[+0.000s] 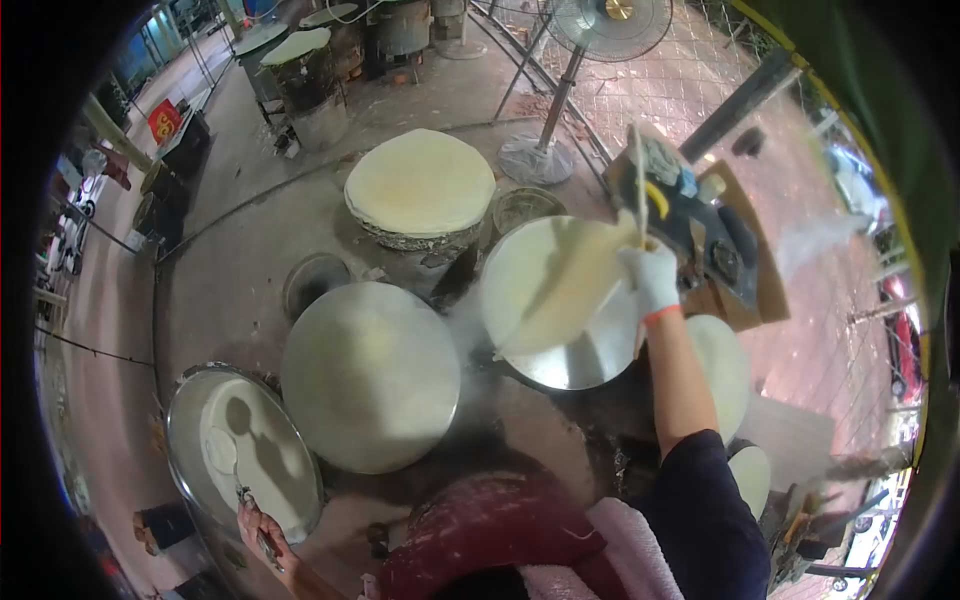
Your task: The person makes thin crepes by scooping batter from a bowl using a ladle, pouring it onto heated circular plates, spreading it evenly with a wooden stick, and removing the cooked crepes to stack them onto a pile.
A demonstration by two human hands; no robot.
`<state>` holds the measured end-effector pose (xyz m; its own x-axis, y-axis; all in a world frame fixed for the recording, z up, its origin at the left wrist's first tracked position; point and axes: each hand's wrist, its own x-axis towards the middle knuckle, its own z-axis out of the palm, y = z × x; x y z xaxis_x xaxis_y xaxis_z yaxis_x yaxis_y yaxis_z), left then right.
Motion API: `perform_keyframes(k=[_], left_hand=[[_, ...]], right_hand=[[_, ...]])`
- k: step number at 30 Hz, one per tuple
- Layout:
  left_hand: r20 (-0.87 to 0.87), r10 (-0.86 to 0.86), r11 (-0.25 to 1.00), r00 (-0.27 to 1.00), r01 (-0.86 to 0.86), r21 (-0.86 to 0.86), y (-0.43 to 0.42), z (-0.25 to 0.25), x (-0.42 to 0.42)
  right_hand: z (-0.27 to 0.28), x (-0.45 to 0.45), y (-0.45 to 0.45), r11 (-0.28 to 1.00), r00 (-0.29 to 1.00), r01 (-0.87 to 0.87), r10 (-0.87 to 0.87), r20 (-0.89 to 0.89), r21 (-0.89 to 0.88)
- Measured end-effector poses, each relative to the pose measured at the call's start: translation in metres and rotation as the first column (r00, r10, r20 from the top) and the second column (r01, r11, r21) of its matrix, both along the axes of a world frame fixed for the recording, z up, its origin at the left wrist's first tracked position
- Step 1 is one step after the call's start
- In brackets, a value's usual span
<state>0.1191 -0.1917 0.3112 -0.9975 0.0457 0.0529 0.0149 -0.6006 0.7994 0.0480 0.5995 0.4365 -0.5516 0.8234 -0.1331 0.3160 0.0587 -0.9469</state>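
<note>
My left hand [260, 528] grips the handle of a ladle [222, 452] at the lower left. The ladle's bowl is over a wide metal basin [178, 465] of pale batter [262, 470]. My right hand [655, 278], in a white glove, is closed around a long thin stick [641, 180]. A thin pale flatbread sheet [575, 290], blurred, hangs near that hand above a round griddle [580, 370]. Bare shiny metal shows on the griddle's near side. Between the basin and this griddle, a second round griddle [370, 380] carries a smooth pale layer.
A stack of round pale sheets [420, 185] rests on a low stand ahead. A fan [570, 100] stands beyond it. An open cardboard box [765, 270] is on the right, beside wire fencing. More pale rounds [722, 375] lie right of my arm. Steam drifts between the griddles.
</note>
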Motion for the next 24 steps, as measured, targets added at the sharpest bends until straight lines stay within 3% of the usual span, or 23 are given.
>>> perform_keyframes(k=[1,2,4,5,6,8,9,11,13,14,16,17,19,23,24], left_hand=[[-0.093,0.117,0.908,0.989,-0.145,-0.394,0.005,0.000,0.002],[-0.221,0.182,0.649,0.958,-0.286,-0.705,0.019,0.004,0.002],[-0.183,0.375,0.527,0.909,-0.371,-0.764,0.040,0.015,-0.003],[0.048,0.490,0.727,0.870,-0.378,-0.574,0.045,0.023,-0.006],[0.300,0.515,0.846,0.803,-0.420,-0.329,0.047,0.026,-0.006],[0.141,0.298,0.947,0.944,-0.273,-0.172,0.009,-0.013,0.000],[0.042,0.190,0.977,0.981,-0.185,-0.104,-0.007,-0.033,0.004],[0.210,0.315,0.938,0.925,-0.337,0.078,-0.009,-0.044,0.008],[0.359,0.432,0.866,0.827,-0.492,0.090,0.005,-0.035,0.014],[0.415,0.500,0.831,0.760,-0.556,0.018,0.048,0.004,0.005],[0.467,0.409,0.825,0.784,-0.537,0.178,0.065,0.021,0.006],[0.421,0.250,0.811,0.872,-0.426,0.401,0.058,0.013,0.011],[0.193,-0.044,0.648,0.980,-0.119,0.753,0.058,0.016,0.012],[0.383,0.240,0.751,0.892,-0.421,0.509,0.078,0.036,0.034],[0.320,0.142,0.715,0.937,-0.320,0.621,0.078,0.035,0.039]], right_hand=[[0.005,-0.007,0.006,0.999,1.000,0.022,-0.022,-0.011,-0.036],[-0.001,-0.015,0.023,0.996,0.997,0.019,-0.024,-0.068,-0.082],[0.014,-0.034,0.038,0.993,0.995,0.018,-0.029,-0.100,-0.113],[0.027,-0.051,0.041,0.997,0.997,0.039,-0.043,-0.057,-0.072],[0.048,-0.063,0.034,0.994,0.992,0.020,-0.032,-0.119,-0.103],[0.087,-0.094,0.022,0.990,0.971,-0.138,0.130,-0.200,-0.030],[0.117,-0.114,0.001,0.984,0.995,-0.098,0.092,0.048,0.148],[0.133,-0.152,-0.003,0.892,0.946,-0.320,0.321,0.052,0.320],[0.161,-0.186,-0.042,0.752,0.880,-0.449,0.464,0.097,0.482],[0.151,-0.214,-0.046,0.575,0.829,-0.466,0.549,0.105,0.672],[0.121,-0.278,-0.054,0.147,0.709,-0.353,0.687,0.162,0.924],[0.120,-0.283,-0.085,0.128,0.742,-0.534,0.544,0.391,0.835],[0.087,-0.303,-0.128,0.026,0.684,-0.616,0.515,0.517,0.788],[-0.030,-0.347,-0.167,-0.127,0.597,-0.668,0.496,0.631,0.733],[-0.057,-0.353,-0.173,-0.144,0.588,-0.684,0.472,0.657,0.715]])
